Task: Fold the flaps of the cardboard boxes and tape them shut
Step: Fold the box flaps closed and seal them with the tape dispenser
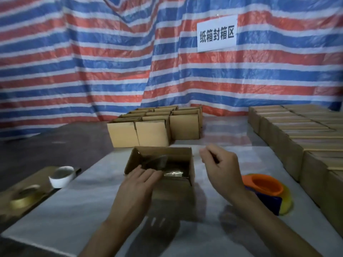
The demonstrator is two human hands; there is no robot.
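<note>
Cardboard box [174, 193] sits open, left hand [139, 182] touching its near edge.

— What sort of place are we standing in?
— A makeshift packing station. A striped tarp [92, 62] is hanging as the wall, a paper sign [216, 35] reading 纸箱封箱区 is hanging on it, cardboard boxes [152, 133] are sitting in rows on the desk [74, 210], and tape rolls [61, 176] are lying alongside.

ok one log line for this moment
cardboard box: top open | left hand: flat on near edge | right hand: curled, hold unclear | tape dispenser: untouched
</note>
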